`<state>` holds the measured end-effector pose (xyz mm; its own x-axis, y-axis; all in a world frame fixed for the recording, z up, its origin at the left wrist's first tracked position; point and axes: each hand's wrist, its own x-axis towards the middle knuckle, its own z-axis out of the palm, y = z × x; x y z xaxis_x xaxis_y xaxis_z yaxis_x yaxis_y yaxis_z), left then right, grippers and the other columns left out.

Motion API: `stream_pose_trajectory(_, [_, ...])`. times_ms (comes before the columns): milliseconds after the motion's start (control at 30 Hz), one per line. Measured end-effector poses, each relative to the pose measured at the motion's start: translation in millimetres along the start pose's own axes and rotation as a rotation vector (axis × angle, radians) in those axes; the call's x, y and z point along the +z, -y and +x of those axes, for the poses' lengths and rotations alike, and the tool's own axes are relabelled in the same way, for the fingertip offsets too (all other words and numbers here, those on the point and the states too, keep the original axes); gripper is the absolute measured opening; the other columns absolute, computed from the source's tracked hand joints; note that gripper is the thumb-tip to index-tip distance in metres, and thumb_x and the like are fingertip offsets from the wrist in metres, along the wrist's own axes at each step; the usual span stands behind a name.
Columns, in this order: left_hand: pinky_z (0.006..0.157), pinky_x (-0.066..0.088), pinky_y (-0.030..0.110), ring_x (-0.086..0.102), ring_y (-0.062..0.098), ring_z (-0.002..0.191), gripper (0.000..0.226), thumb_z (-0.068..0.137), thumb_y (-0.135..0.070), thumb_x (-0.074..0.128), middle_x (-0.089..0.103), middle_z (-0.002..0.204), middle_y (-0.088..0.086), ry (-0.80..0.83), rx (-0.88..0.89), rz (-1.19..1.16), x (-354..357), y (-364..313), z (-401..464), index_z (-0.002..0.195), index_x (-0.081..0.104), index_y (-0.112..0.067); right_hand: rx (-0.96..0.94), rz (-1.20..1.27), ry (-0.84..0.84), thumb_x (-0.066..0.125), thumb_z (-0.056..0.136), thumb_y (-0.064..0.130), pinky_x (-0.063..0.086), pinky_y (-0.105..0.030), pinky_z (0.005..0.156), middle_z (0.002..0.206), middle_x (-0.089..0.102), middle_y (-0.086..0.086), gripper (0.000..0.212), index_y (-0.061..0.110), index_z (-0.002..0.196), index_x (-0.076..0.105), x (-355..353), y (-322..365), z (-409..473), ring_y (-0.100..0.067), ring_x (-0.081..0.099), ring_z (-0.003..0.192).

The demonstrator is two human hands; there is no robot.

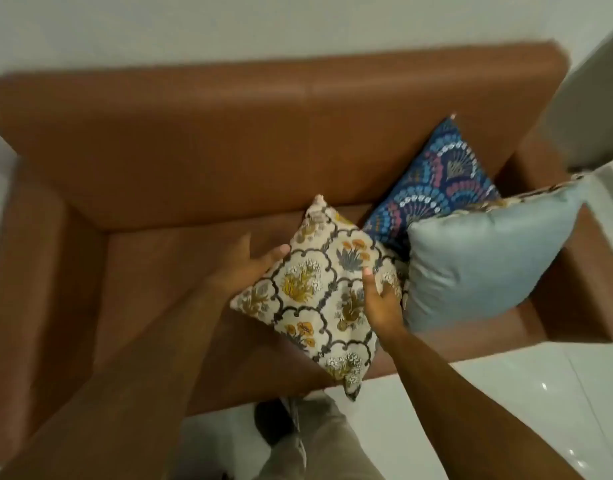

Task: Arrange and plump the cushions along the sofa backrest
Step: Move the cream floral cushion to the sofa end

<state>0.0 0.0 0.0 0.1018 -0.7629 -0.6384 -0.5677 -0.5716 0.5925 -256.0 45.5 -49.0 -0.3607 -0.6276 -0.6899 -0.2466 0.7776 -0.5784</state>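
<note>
A cream square fabric cushion printed with orange and yellow flowers in a dark lattice (324,292) sits in the lower middle of the frame, turned corner-up like a diamond above the seat of a brown leather sofa (201,147). Both hands hold it by opposite edges. The left hand (244,261) is at the cushion's upper left edge, its thumb lying over the printed face and its fingers hidden behind the fabric. The right hand (381,303) clasps the right edge, its thumb pressed on the face and the other fingers curled round the side. The cushion's top corner points toward the backrest; its bottom corner hangs past the front edge of the seat, over a white glossy tiled floor (506,393).

Just to the right, touching the floral cushion's right side, stands a plain pale blue cushion (481,254), tilted on the seat at centre right. Behind both, a dark blue cushion with a pink and light blue fan pattern (440,178) leans against the backrest in the upper right. A leg in beige trousers (319,445) shows at the bottom centre.
</note>
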Motion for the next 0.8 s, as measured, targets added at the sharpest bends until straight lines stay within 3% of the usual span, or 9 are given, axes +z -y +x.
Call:
stream_pose_trajectory(67, [0.117, 0.032, 0.046, 0.03, 0.03, 0.153, 0.112, 0.077, -0.081, 0.06, 0.028, 0.168, 0.004, 0.045, -0.019, 0.009, 25.9, 8.8, 31.9, 0.162, 0.021, -0.02, 0.081, -0.004, -0.08, 0.043, 0.095, 0.07, 0.035, -0.047, 0.116, 0.157, 0.043, -0.02, 0.086, 0.006, 0.153, 0.037, 9.8, -22.8, 31.4, -0.04, 0.044, 0.142])
stream_pose_trajectory(133, [0.107, 0.044, 0.033, 0.044, 0.023, 0.145, 0.103, 0.076, -0.078, 0.065, 0.045, 0.156, -0.004, 0.109, -0.028, -0.029, 54.1, 18.2, 60.2, 0.157, 0.036, -0.021, 0.174, 0.091, -0.099, 0.05, 0.094, 0.067, 0.048, -0.043, 0.105, 0.147, 0.053, -0.019, 0.082, 0.006, 0.149, 0.041, 18.7, -51.2, 63.9, -0.036, 0.057, 0.126])
stream_pose_trajectory(200, [0.102, 0.043, 0.024, 0.048, 0.012, 0.137, 0.092, 0.078, -0.068, 0.071, 0.051, 0.146, -0.011, 0.134, -0.016, -0.084, 76.0, 19.7, 83.8, 0.151, 0.045, -0.019, 0.231, 0.183, -0.12, 0.057, 0.09, 0.067, 0.048, -0.045, 0.107, 0.152, 0.049, -0.017, 0.091, 0.007, 0.154, 0.033, 25.4, -71.6, 90.1, -0.035, 0.055, 0.13])
stream_pose_trajectory(267, [0.114, 0.039, 0.033, 0.045, 0.016, 0.142, 0.116, 0.06, -0.085, 0.071, 0.048, 0.154, -0.007, 0.107, -0.014, -0.074, 92.4, 19.4, 102.8, 0.153, 0.042, -0.022, 0.292, 0.249, -0.141, 0.064, 0.086, 0.067, 0.035, -0.047, 0.12, 0.163, 0.034, -0.014, 0.105, 0.009, 0.16, 0.019, 25.0, -83.1, 107.7, -0.035, 0.038, 0.147])
stream_pose_trajectory(333, [0.12, 0.035, 0.041, 0.042, 0.02, 0.146, 0.131, 0.048, -0.092, 0.069, 0.043, 0.16, -0.003, 0.074, -0.041, -0.064, 106.5, 26.7, 123.1, 0.156, 0.037, -0.025, 0.348, 0.306, -0.125, 0.069, 0.078, 0.071, 0.033, -0.048, 0.121, 0.165, 0.031, -0.011, 0.116, 0.009, 0.161, 0.017, 23.7, -92.4, 125.2, -0.035, 0.035, 0.149])
stream_pose_trajectory(467, [0.105, 0.031, 0.024, 0.044, 0.022, 0.144, 0.105, 0.068, -0.065, 0.082, 0.047, 0.156, -0.001, 0.052, -0.129, -0.111, 108.5, 21.8, 129.5, 0.154, 0.039, -0.022, 0.291, 0.395, -0.075, 0.075, 0.062, 0.078, 0.042, -0.051, 0.116, 0.153, 0.052, -0.005, 0.114, 0.019, 0.154, 0.041, 21.7, -88.5, 126.3, -0.03, 0.051, 0.139])
stream_pose_trajectory(567, [0.098, 0.032, 0.024, 0.047, 0.024, 0.141, 0.09, 0.078, -0.056, 0.08, 0.049, 0.154, 0.002, 0.045, -0.185, -0.15, 87.4, 21.6, 114.0, 0.152, 0.043, -0.021, 0.323, 0.427, -0.038, 0.073, 0.065, 0.081, 0.038, -0.052, 0.118, 0.158, 0.043, -0.005, 0.12, 0.017, 0.157, 0.03, 30.2, -75.4, 104.4, -0.031, 0.046, 0.142])
stream_pose_trajectory(700, [0.113, 0.032, 0.038, 0.04, 0.029, 0.146, 0.117, 0.06, -0.083, 0.07, 0.043, 0.159, 0.001, -0.1, -0.287, -0.23, 30.6, 45.5, 86.3, 0.156, 0.037, -0.026, 0.258, 0.362, 0.011, 0.071, 0.076, 0.073, 0.043, -0.046, 0.114, 0.134, 0.056, 0.005, 0.089, 0.02, 0.143, 0.047, 61.2, -37.5, 69.0, -0.022, 0.054, 0.122])
stream_pose_trajectory(800, [0.12, 0.033, 0.047, 0.048, 0.026, 0.141, 0.108, 0.058, -0.09, 0.068, 0.054, 0.15, -0.005, -0.225, -0.318, -0.302, -15.1, 67.7, 65.5, 0.147, 0.05, -0.032, 0.156, 0.339, 0.074, 0.071, 0.083, 0.063, 0.051, -0.047, 0.105, 0.109, 0.065, 0.007, 0.043, 0.028, 0.103, 0.057, 95.4, 3.1, 46.1, -0.024, 0.064, 0.11])
